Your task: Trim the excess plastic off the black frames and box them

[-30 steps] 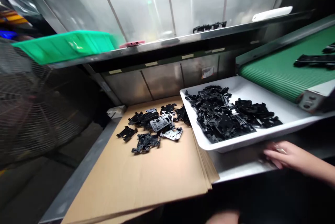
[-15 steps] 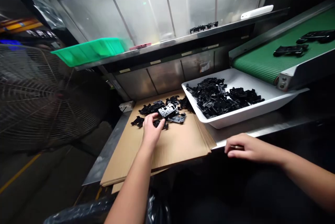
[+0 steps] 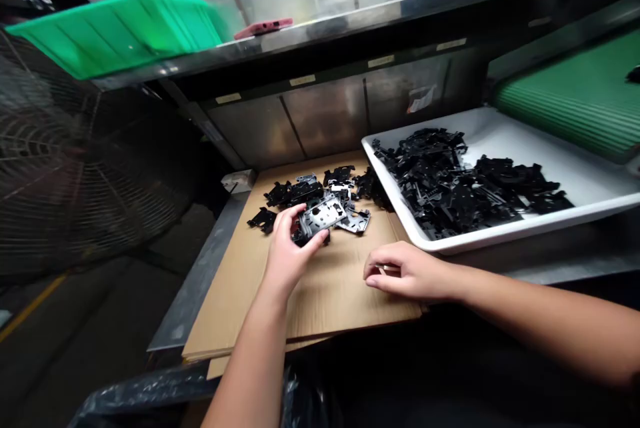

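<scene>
My left hand [image 3: 293, 245] grips a black plastic part with a silver metal plate [image 3: 320, 216], at the front of a loose pile of similar black parts [image 3: 285, 196]. The pile lies on a stack of brown cardboard sheets [image 3: 240, 308]. My right hand [image 3: 405, 273] hovers low over the cardboard, apart from the pile, with a small silvery piece [image 3: 385, 270] pinched in its fingers. Beside it stands a white tray [image 3: 395, 198] heaped with more black parts [image 3: 450, 191].
A green belt conveyor [image 3: 575, 95] runs behind the tray at right. Overhead, a steel shelf [image 3: 350, 18] carries a green bin [image 3: 115, 31] and a pink phone [image 3: 263, 28]. A wire fan guard [image 3: 75, 168] stands left, below the cardboard's drop-off edge.
My right hand has moved left over the cardboard. My left hand has closed around the plated part, which now sits tilted at the pile's front. The view has shifted closer and lower.
</scene>
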Tool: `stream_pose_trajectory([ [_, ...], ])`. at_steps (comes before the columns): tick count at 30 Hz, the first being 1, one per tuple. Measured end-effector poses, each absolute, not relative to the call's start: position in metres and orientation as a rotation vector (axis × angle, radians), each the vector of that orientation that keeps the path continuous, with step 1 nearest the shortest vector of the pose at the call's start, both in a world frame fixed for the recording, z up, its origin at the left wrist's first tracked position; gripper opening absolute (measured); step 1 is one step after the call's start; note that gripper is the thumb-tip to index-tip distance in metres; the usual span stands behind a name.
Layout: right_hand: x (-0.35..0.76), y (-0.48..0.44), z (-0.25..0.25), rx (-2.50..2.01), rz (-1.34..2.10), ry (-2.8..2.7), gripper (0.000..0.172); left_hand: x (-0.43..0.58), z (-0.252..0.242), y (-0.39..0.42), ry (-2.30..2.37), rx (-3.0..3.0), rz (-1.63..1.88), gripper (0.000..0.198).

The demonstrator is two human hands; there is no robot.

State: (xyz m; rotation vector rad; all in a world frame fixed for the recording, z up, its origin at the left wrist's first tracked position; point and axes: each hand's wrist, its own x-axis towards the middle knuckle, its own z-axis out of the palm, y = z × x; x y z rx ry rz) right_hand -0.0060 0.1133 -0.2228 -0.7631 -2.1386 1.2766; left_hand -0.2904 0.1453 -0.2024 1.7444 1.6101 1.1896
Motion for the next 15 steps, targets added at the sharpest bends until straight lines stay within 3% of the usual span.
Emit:
stream_pose_trajectory([
  [8, -0.037, 0.143, -0.233, -0.692, 1.419, -2.028, 0.024, -0.302, -0.251, 0.044, 1.466, 1.133, 1.352, 0.103],
  [12, -0.030, 0.157, -0.241, -0.790, 1.455, -1.829, 0.023, -0.307, -0.262, 0.043, 1.471, 0.925, 1.398, 0.106],
  [15, -0.026, 0.180, -0.253, -0.872, 1.455, -1.628, 0.035, -0.313, -0.266, 0.046, 1.484, 0.793, 1.410, 0.103],
])
